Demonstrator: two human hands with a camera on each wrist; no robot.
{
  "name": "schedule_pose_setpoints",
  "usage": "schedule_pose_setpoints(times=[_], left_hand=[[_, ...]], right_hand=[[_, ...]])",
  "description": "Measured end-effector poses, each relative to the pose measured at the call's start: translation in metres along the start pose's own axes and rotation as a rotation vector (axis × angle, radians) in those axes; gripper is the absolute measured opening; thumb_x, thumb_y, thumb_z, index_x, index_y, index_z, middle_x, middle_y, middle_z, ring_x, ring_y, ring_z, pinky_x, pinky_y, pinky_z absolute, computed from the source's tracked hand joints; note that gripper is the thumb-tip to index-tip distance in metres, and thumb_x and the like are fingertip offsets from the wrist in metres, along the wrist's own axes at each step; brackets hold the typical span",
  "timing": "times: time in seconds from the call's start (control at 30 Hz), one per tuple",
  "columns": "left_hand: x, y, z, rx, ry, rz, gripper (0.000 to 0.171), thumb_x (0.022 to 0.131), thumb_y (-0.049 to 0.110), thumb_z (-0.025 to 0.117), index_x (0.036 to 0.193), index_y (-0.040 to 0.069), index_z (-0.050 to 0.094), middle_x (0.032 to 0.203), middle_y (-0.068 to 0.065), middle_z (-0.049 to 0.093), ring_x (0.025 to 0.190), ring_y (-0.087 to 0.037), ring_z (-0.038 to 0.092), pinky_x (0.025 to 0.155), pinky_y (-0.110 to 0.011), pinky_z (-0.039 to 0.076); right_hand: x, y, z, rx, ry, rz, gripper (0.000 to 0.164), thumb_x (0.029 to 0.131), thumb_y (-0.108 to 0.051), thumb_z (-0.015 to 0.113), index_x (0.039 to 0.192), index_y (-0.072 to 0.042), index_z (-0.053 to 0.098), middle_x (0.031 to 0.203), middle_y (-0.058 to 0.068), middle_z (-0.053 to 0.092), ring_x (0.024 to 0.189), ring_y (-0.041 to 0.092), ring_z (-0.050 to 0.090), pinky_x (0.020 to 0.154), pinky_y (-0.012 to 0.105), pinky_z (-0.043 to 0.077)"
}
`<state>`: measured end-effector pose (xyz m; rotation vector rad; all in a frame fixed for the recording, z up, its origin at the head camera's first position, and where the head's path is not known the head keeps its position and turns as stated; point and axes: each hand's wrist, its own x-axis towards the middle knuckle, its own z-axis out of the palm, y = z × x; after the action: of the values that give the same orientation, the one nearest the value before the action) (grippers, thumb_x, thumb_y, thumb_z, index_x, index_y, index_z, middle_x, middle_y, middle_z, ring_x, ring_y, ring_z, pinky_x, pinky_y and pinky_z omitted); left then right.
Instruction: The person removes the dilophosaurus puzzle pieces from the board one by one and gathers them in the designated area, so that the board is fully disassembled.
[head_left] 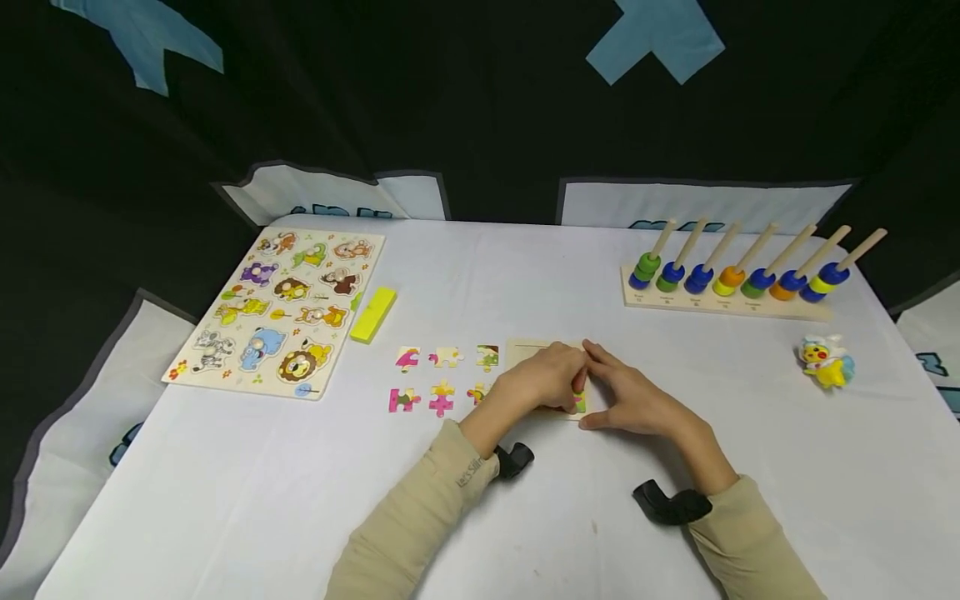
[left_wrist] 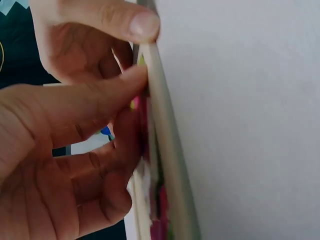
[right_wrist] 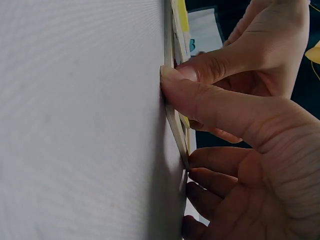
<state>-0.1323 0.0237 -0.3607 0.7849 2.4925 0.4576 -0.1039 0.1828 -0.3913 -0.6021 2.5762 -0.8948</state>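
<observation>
A shallow wooden puzzle tray (head_left: 522, 351) lies on the table, with colourful pieces at its right end. Over it, my left hand (head_left: 551, 377) pinches a jigsaw piece between thumb and fingers; the left wrist view shows pink of the piece (left_wrist: 142, 120) by the fingertips, mostly hidden. My right hand (head_left: 633, 398) spans the tray's right side, fingers extended, index fingertip at the far corner and thumb at the near one. In the right wrist view its thumb (right_wrist: 175, 86) presses the tray's edge. Several loose jigsaw pieces (head_left: 442, 400) lie in two rows left of the tray.
An animal puzzle board (head_left: 279, 312) lies at the left, with a yellow block (head_left: 373, 315) beside it. At the back right stands a wooden peg rack (head_left: 723, 307) with coloured rings. A small yellow figurine (head_left: 826, 362) sits near the table's right edge.
</observation>
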Motion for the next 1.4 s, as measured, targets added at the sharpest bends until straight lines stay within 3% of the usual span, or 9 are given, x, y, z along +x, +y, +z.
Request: schedule_pose_setpoints(times=[0.27, 0.53, 1.1, 1.4], left_hand=[[0.001, -0.006, -0.002, -0.028, -0.027, -0.01, 0.031, 0.07, 0.016, 0.077, 0.091, 0.015, 0.055, 0.082, 0.005, 0.051, 0.076, -0.01, 0.046, 0.06, -0.018, 0.037], [0.001, -0.008, 0.001, -0.015, -0.061, 0.004, 0.025, 0.073, 0.018, 0.075, 0.087, 0.017, 0.054, 0.079, 0.005, 0.049, 0.079, -0.011, 0.044, 0.064, -0.019, 0.035], [0.004, -0.013, 0.001, -0.024, -0.068, 0.059, 0.021, 0.074, 0.018, 0.073, 0.089, 0.016, 0.059, 0.073, 0.006, 0.047, 0.067, -0.008, 0.04, 0.058, -0.017, 0.031], [0.006, -0.017, 0.002, -0.077, -0.079, 0.062, 0.01, 0.076, 0.02, 0.071, 0.078, 0.015, 0.063, 0.062, 0.007, 0.05, 0.054, -0.006, 0.046, 0.049, -0.016, 0.036]], right_hand=[[0.001, -0.002, 0.0, 0.009, -0.002, 0.001, 0.089, 0.069, -0.025, 0.077, 0.139, 0.002, 0.028, 0.151, 0.016, 0.012, 0.137, 0.037, 0.014, 0.106, 0.054, 0.021], [-0.001, 0.0, 0.003, 0.014, 0.007, 0.006, 0.092, 0.069, -0.027, 0.077, 0.14, 0.002, 0.026, 0.151, 0.015, 0.012, 0.137, 0.038, 0.013, 0.106, 0.055, 0.02], [0.001, 0.001, 0.001, 0.006, -0.026, -0.008, 0.086, 0.071, -0.028, 0.075, 0.138, 0.002, 0.03, 0.152, 0.015, 0.01, 0.138, 0.038, 0.012, 0.107, 0.055, 0.019], [0.0, 0.0, 0.0, -0.007, -0.031, 0.0, 0.091, 0.072, -0.028, 0.075, 0.139, 0.006, 0.023, 0.152, 0.016, 0.008, 0.138, 0.036, 0.01, 0.107, 0.053, 0.018]])
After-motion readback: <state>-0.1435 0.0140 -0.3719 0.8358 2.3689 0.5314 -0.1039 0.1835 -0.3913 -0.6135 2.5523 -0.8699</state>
